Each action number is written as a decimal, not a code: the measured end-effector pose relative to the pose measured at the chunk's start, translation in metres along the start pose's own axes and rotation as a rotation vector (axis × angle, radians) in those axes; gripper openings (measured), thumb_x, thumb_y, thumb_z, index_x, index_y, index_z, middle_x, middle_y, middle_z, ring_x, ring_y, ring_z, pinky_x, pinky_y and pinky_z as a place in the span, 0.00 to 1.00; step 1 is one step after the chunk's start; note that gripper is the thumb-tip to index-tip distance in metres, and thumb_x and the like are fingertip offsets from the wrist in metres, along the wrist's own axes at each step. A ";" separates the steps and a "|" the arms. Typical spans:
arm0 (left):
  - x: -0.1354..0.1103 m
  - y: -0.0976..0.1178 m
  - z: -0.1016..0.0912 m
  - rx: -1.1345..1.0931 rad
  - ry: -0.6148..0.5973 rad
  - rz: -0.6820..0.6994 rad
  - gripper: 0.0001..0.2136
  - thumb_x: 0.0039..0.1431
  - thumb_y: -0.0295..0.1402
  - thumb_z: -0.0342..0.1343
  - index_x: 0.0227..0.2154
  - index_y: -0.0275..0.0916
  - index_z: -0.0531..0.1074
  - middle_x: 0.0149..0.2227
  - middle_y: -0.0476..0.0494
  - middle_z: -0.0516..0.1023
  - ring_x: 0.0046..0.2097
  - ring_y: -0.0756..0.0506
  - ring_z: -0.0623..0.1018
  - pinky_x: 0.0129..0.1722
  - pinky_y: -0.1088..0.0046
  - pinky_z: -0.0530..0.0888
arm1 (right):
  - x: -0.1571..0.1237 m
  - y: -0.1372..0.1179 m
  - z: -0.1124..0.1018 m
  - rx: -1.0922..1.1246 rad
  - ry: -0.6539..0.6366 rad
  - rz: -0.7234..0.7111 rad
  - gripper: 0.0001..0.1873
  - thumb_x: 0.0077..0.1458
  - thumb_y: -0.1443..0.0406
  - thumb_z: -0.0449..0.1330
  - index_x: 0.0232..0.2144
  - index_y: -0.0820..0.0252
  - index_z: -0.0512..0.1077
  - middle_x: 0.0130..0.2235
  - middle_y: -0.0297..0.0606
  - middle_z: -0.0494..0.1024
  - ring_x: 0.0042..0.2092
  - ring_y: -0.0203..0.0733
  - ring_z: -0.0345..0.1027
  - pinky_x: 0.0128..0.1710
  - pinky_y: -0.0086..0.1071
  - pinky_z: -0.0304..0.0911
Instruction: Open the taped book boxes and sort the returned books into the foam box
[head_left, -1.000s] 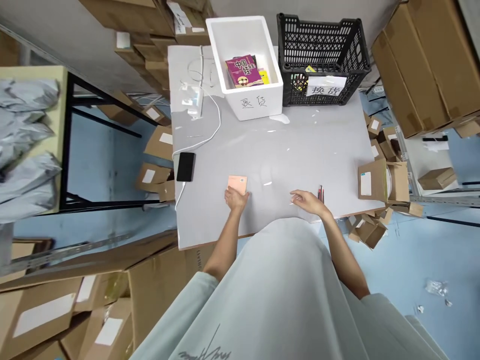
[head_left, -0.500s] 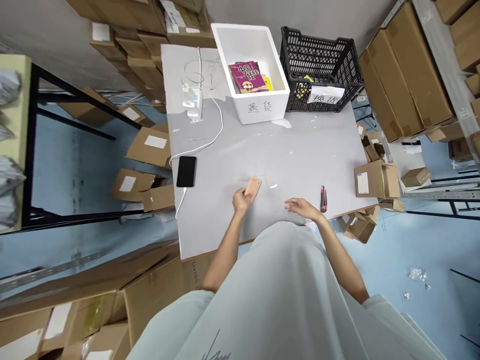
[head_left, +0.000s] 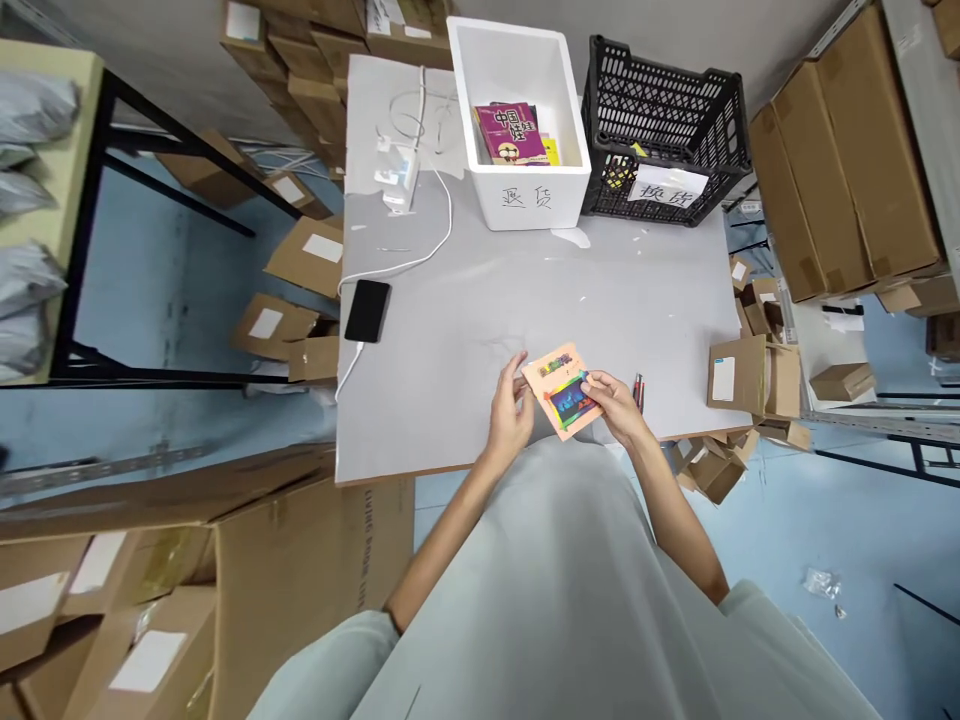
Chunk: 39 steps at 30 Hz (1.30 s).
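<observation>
A peach-coloured booklet (head_left: 553, 376) with a bright multicoloured picture on its cover is held up above the near part of the table. My right hand (head_left: 616, 408) grips its right edge, thumb over the picture and the other fingers partly hidden. At the booklet's left edge, my left hand (head_left: 512, 412) has its fingers raised and apart; whether it touches the edge I cannot tell. Partly covered by my right hand, a red-and-black box cutter (head_left: 638, 391) lies on the table.
On the grey table (head_left: 465, 300) lies a black phone-like device (head_left: 367, 311) with a white cable. Behind stand a power strip (head_left: 399, 180), a white foam box (head_left: 529, 200) containing booklets, and a black crate (head_left: 664, 150). Cardboard boxes (head_left: 739, 375) surround the table.
The booklet now shows its wide, colourful face and sits farther right. My right hand has come in and taken its right edge, while my left hand has loosened its fingers.
</observation>
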<state>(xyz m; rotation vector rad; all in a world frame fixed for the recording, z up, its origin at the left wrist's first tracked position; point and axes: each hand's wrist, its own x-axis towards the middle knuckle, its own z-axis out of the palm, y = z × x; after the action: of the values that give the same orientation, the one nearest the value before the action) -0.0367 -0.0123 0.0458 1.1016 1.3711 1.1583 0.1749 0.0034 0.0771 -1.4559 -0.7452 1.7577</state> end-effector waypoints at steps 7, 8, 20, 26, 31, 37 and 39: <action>-0.014 -0.002 0.021 -0.201 -0.060 -0.251 0.31 0.57 0.55 0.72 0.56 0.39 0.77 0.50 0.36 0.85 0.46 0.42 0.85 0.47 0.64 0.83 | -0.018 -0.012 -0.012 -0.060 0.001 -0.092 0.32 0.51 0.39 0.73 0.46 0.50 0.71 0.49 0.40 0.85 0.51 0.48 0.80 0.50 0.38 0.77; -0.015 -0.001 0.022 -0.198 -0.045 -0.243 0.31 0.56 0.54 0.72 0.56 0.40 0.77 0.49 0.37 0.85 0.45 0.43 0.85 0.46 0.65 0.82 | -0.019 -0.013 -0.014 -0.069 -0.007 -0.090 0.32 0.51 0.39 0.72 0.46 0.50 0.72 0.49 0.40 0.85 0.50 0.48 0.80 0.49 0.38 0.77; -0.010 0.029 0.033 -0.109 -0.009 -0.181 0.29 0.60 0.50 0.71 0.59 0.41 0.77 0.59 0.33 0.83 0.55 0.38 0.84 0.54 0.59 0.84 | -0.024 -0.020 -0.034 -0.104 -0.022 -0.168 0.31 0.58 0.36 0.69 0.49 0.52 0.77 0.49 0.40 0.83 0.51 0.49 0.79 0.48 0.38 0.78; -0.015 0.040 0.048 -0.169 -0.097 -0.180 0.34 0.56 0.55 0.75 0.60 0.44 0.75 0.66 0.34 0.79 0.68 0.34 0.78 0.71 0.53 0.74 | -0.028 -0.017 -0.028 -0.104 -0.072 -0.251 0.30 0.58 0.38 0.71 0.50 0.51 0.77 0.50 0.40 0.83 0.48 0.46 0.79 0.52 0.39 0.77; -0.022 0.051 0.049 -0.322 -0.208 -0.235 0.38 0.57 0.66 0.68 0.61 0.46 0.74 0.68 0.32 0.77 0.67 0.31 0.79 0.65 0.52 0.79 | -0.038 -0.027 -0.020 -0.178 -0.194 -0.340 0.24 0.63 0.42 0.70 0.52 0.49 0.80 0.55 0.42 0.80 0.53 0.47 0.78 0.51 0.39 0.78; -0.025 0.061 0.045 -0.502 -0.257 -0.450 0.47 0.64 0.75 0.46 0.66 0.40 0.74 0.67 0.30 0.79 0.68 0.27 0.78 0.61 0.49 0.82 | -0.050 -0.030 -0.004 -0.370 -0.244 -0.464 0.19 0.66 0.49 0.70 0.56 0.44 0.82 0.59 0.42 0.78 0.61 0.49 0.74 0.58 0.44 0.76; -0.024 0.060 0.042 -0.507 -0.234 -0.464 0.47 0.66 0.74 0.42 0.67 0.39 0.74 0.67 0.31 0.78 0.68 0.27 0.79 0.61 0.49 0.82 | -0.053 -0.028 0.000 -0.440 -0.184 -0.485 0.17 0.67 0.52 0.70 0.55 0.43 0.82 0.60 0.42 0.77 0.63 0.51 0.73 0.63 0.47 0.74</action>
<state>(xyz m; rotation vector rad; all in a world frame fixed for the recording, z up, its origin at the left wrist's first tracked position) 0.0097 -0.0241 0.1056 0.4995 0.9992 0.9243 0.1845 -0.0238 0.1294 -1.2424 -1.5169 1.4101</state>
